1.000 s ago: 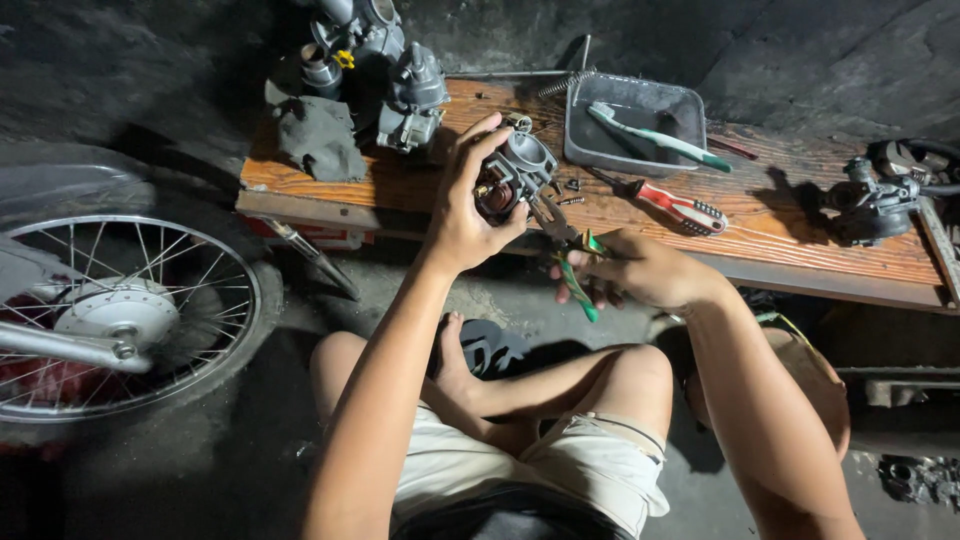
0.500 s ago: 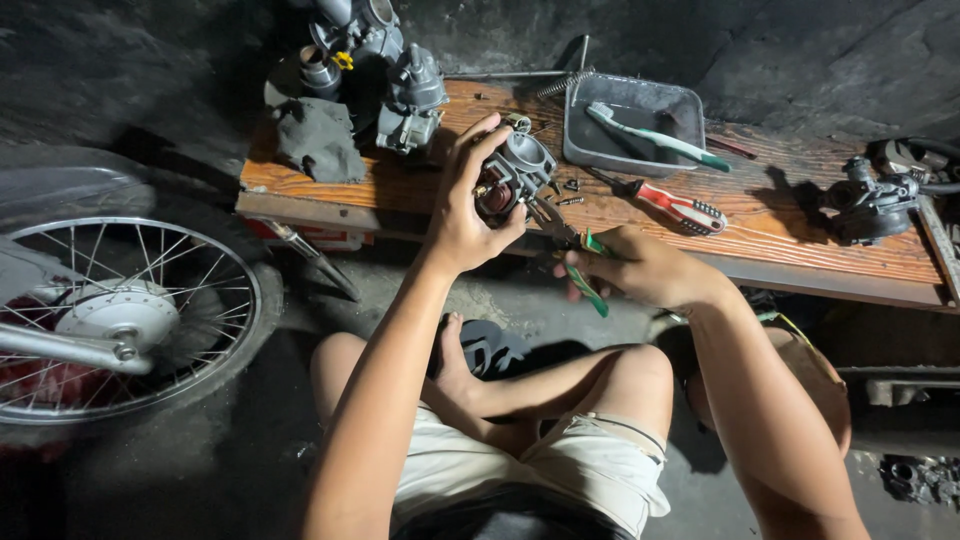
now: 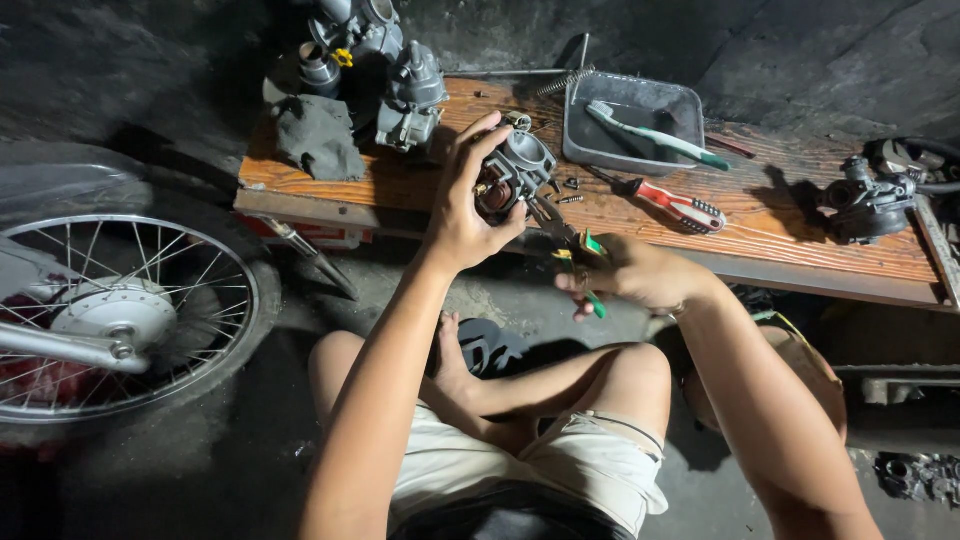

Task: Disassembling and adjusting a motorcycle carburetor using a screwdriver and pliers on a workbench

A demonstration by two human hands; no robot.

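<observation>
Carefully, the left hand [image 3: 462, 215] keeps its fingers clamped around the carburetor [image 3: 512, 172], while the right hand [image 3: 628, 275] just beside it squeezes green-handled pliers [image 3: 567, 243], whose tips should bite squarely inside.

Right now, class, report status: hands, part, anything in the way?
Left hand grips carburetor. Right hand holds green-handled pliers at it. Nothing between them.

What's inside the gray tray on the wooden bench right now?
The gray tray holds a toothbrush with a green and white handle, lying slantwise across it. The rest of the tray floor looks dark; anything small lying there cannot be made out.
</observation>
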